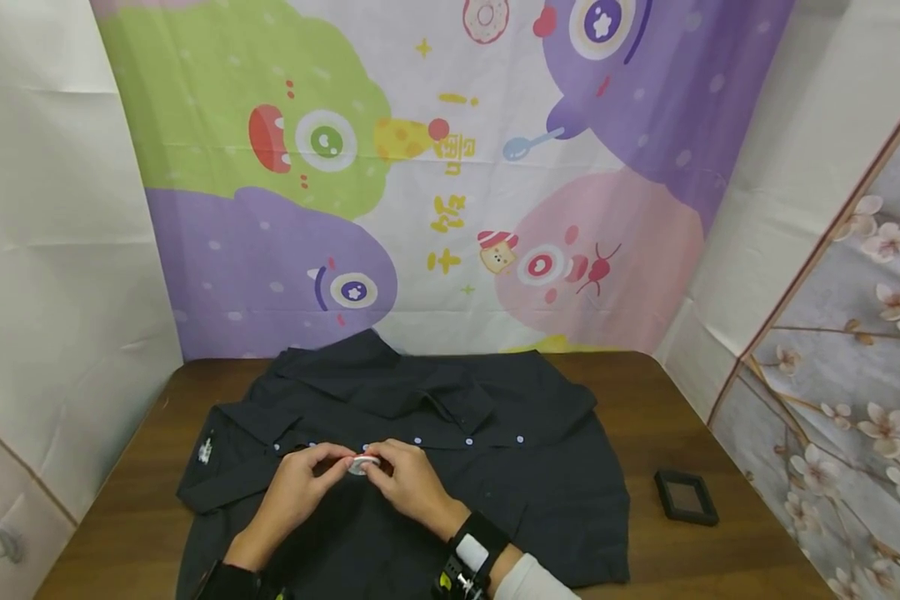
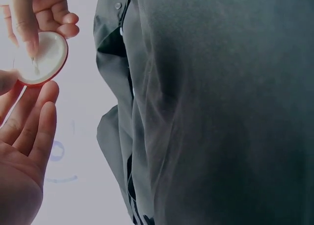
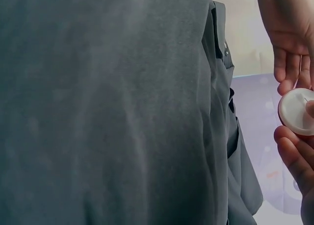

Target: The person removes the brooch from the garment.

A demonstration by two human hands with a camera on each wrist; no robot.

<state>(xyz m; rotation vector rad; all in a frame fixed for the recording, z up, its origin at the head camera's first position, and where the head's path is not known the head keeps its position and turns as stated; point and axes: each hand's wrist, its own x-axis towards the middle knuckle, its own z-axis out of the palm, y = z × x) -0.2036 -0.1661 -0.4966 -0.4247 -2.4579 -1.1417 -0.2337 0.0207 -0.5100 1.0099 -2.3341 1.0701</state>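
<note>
Both your hands are pinching one item, the white disc (image 1: 361,467) with the red rim. It sits between your fingertips, over the middle of the dark shirt (image 1: 495,492), just below the button line. Your left hand (image 1: 298,486) has it by the left edge, your right hand (image 1: 414,485) by the right edge.

In head view the disc is tiny and your fingers cover part of it. Left wrist view is better: a fingertip presses on the white face, with a thin detail beside it that I can't make out. Other face not readable. Right wrist view cuts the disc off at the frame edge.

Shirt lies on the brown table (image 1: 671,408); its bottom edge runs out of head view. White sleeve mark (image 1: 206,447) is illegible. Black square frame (image 1: 667,501) lies to the right, well apart.
</note>
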